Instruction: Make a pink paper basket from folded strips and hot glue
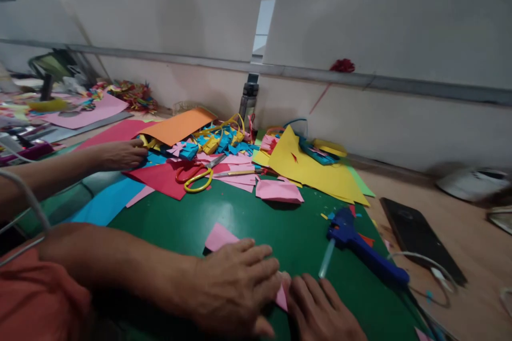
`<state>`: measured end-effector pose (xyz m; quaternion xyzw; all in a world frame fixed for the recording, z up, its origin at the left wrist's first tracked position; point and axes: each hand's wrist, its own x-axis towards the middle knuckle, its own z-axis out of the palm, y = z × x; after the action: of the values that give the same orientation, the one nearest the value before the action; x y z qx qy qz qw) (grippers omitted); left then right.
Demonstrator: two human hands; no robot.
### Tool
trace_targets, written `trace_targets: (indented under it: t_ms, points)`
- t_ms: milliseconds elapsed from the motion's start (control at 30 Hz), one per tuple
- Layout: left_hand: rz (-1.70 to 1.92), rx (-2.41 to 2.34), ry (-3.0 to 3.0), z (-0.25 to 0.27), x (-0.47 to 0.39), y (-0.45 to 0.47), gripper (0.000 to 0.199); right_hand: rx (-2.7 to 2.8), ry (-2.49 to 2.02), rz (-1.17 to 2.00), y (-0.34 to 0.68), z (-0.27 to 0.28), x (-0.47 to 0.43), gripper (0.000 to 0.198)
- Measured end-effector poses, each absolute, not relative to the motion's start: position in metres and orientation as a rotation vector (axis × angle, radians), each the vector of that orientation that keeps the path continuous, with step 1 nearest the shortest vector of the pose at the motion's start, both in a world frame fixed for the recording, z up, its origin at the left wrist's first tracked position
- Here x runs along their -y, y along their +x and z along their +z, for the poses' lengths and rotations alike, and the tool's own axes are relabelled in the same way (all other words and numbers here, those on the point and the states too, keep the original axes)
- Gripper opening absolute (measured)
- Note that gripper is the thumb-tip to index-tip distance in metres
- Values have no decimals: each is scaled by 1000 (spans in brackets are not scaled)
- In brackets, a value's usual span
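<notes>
A strip of pink paper point(221, 236) lies on the green mat, mostly covered by my hands. My left hand point(236, 279) rests flat across it, fingers stretched out. Close beside it, my right hand point(322, 311) has its fingers bent and pressed together at the right end of the paper; the fingertips are partly hidden. Something small and dark shows under the paper's left corner. A folded pink paper piece point(279, 191) sits beyond my hands. To the right is a blue glue gun point(360, 245) with a clear glue stick in its back end.
Scissors point(198, 177) lie on red and pink sheets. Behind are small blue and yellow paper pieces point(224, 141), an orange sheet point(180, 125) and yellow sheets point(316, 165). Another person's hand point(124, 154) reaches in from the left. A dark phone point(422, 237) lies at right.
</notes>
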<state>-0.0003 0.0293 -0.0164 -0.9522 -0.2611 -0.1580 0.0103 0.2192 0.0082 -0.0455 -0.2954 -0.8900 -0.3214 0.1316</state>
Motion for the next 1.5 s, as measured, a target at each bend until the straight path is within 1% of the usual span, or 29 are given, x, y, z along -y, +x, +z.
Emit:
trace_targets:
  t_ms: [33,67,200,300,400,500,700,867,1033,1233,1367,1433,1500]
  points:
    - [-441,792,-3020,-25,-16,3,70,2599,-877,-922,217,-43,-7,28]
    - [-397,843,-3064,-31,-6,2,76,2619,-899,-912,216,-41,-5,30]
    - [-177,1006,-3259,-33,-1,-11,77,2738,-976,-919,207,-29,4,30]
    - [-31,1028,-3322,-30,-6,-13,83,2777,-1123,-822,199,-23,10,26]
    - [0,1041,-3325,-31,-4,-9,88,2791,-1179,-711,192,-22,14,25]
    - [36,1083,-3309,-33,0,-6,91,2764,-1187,-666,190,-24,14,26]
    - [43,1199,-3226,-34,0,-10,96,2747,-1152,-725,195,-25,13,31]
    - [-11,1311,-3062,-43,3,-34,93,2739,-1132,-773,208,-25,19,34]
    - [-95,1316,-2845,-55,12,-63,87,2753,-1181,-850,221,-22,28,38]
    - [-171,1297,-2667,-61,21,-85,83,2797,-1281,-872,231,-19,38,29]
    - [-227,1287,-2595,-48,24,-79,76,2823,-1313,-857,230,-15,40,30]
    - [-243,1222,-2618,-37,24,-63,77,2860,-1350,-829,225,-10,40,26]
    - [-190,1072,-2776,-30,21,-41,83,2909,-1389,-776,219,-6,38,21]
